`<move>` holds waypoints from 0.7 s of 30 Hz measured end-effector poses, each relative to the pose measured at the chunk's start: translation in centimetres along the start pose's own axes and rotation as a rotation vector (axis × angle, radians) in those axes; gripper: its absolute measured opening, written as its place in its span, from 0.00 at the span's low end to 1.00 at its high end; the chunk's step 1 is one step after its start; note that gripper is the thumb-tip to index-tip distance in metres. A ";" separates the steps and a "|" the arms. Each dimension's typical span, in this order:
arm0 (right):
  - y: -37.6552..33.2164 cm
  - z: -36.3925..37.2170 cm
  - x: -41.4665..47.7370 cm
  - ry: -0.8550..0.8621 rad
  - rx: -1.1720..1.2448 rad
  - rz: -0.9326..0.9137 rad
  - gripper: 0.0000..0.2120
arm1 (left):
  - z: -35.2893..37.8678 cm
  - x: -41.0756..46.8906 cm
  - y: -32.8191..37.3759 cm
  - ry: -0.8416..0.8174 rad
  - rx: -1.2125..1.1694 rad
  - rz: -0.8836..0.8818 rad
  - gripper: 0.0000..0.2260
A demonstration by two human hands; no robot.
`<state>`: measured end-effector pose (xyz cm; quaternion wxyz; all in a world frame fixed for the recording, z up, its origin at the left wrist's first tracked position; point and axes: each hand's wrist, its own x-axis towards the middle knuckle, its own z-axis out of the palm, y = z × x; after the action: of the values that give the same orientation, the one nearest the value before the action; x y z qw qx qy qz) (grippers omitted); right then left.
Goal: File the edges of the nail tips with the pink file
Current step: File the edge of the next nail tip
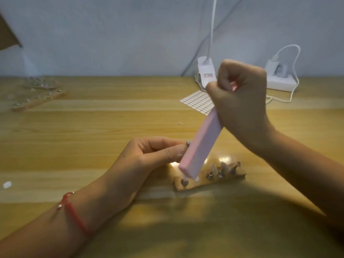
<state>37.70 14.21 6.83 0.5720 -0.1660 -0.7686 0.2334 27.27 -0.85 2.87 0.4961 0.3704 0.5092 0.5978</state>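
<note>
No wording can be read anywhere. A small label [208,75] with red and dark print sits on the white block [203,67] at the far right of the surface [111,118], too blurred to read.

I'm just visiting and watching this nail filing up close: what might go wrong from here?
The pink file has its lower end close over the nail tips standing on the wooden strip; a long stroke by the right hand might knock one loose. The left hand only pinches its small nail tip at the fingertips, so it may slip, or the file may scrape the fingers.
</note>
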 end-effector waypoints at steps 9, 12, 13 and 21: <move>-0.3 0.1 -0.4 -0.005 -0.040 -0.023 0.15 | 0.1 0.0 0.0 0.002 -0.010 0.003 0.08; -1.9 2.0 -4.0 -0.131 -0.046 -0.222 0.23 | 0.1 -0.2 0.2 -0.037 0.013 0.011 0.09; -1.8 1.8 -3.6 -0.138 -0.046 -0.227 0.23 | 0.1 -0.2 0.2 -0.032 0.015 0.010 0.09; -2.0 2.0 -4.1 -0.146 0.019 -0.179 0.23 | 0.0 -0.2 0.1 -0.069 0.054 0.032 0.08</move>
<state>36.98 10.05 4.11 0.5347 -0.0737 -0.8177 0.2001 27.35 -1.05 2.95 0.4935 0.4121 0.5015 0.5789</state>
